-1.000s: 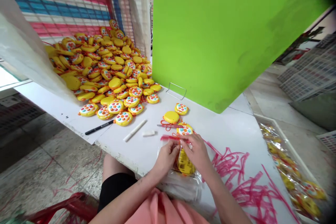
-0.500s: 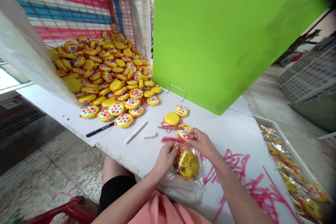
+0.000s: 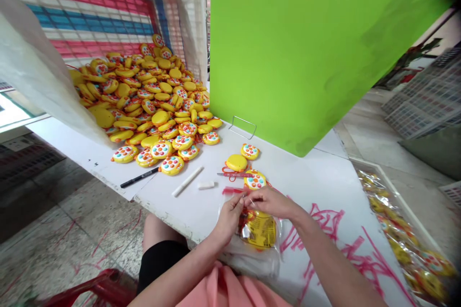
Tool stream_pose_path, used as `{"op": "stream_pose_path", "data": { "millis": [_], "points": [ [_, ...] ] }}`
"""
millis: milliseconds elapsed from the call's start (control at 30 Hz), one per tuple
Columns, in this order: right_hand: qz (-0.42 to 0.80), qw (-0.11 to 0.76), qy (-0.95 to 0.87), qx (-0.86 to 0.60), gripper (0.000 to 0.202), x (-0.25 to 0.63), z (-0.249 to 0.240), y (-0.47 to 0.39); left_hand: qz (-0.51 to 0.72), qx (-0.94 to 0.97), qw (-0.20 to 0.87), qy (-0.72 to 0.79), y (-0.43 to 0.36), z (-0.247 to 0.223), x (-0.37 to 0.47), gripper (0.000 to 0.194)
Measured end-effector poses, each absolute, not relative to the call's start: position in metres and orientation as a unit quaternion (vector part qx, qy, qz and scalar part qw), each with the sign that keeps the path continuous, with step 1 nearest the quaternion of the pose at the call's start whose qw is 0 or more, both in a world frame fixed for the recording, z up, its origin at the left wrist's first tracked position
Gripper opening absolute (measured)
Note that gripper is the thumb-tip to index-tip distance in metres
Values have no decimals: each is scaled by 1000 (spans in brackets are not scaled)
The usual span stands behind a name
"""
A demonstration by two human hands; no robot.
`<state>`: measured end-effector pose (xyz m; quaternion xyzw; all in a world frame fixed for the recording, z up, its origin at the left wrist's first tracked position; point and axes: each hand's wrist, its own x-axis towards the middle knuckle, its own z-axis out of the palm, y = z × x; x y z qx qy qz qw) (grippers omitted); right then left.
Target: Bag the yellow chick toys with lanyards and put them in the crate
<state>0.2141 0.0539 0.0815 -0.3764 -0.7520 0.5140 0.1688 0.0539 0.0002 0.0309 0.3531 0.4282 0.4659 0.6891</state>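
Note:
Just in front of me a clear plastic bag (image 3: 257,261) lies at the table edge. A yellow toy (image 3: 260,231) with a printed label rests on it. Above the toy my left hand (image 3: 230,213) is closed, thumb and finger pinched on something too small to make out. My right hand (image 3: 268,201) is pinched beside it, fingertips meeting my left ones, with a thin pale piece between its fingers. Beyond my hands lie red strips (image 3: 232,191), a red pen-like tool (image 3: 234,174), a dotted toy (image 3: 255,180) and an upturned yellow toy (image 3: 236,162).
A large pile of yellow toys (image 3: 158,100) spills from a lined basket at left. A black marker (image 3: 139,177), white stick (image 3: 188,181) and white piece (image 3: 206,185) lie nearer. A green board (image 3: 288,57) stands behind; pink strips (image 3: 324,225) and a tray of bagged toys (image 3: 399,244) are right.
My right hand has moved left and closer to my left hand, uncovering the dotted toy. The labelled toy now sits slightly lower and further right.

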Motion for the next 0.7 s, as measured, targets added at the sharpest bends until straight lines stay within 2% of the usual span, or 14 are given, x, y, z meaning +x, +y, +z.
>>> {"op": "stream_pose_path", "data": {
  "millis": [100, 167, 300, 433, 567, 700],
  "points": [
    [595, 202, -679, -380, 18, 213, 80, 51, 462, 332, 708, 418, -1, 36, 52, 55],
    [574, 249, -662, -413, 15, 211, 81, 49, 464, 330, 702, 427, -1, 37, 52, 53],
    [423, 288, -712, -481, 11, 203, 88, 44, 471, 353, 674, 447, 2, 34, 52, 39],
    [288, 271, -788, -472, 22, 195, 92, 38, 485, 425, 639, 419, 5, 33, 52, 32],
    [132, 227, -850, -457, 30, 185, 90, 31, 475, 516, 560, 442, 5, 38, 51, 30],
    [79, 242, -846, -468, 31, 180, 85, 32, 443, 576, 514, 456, 2, 47, 50, 31]
  ]
}}
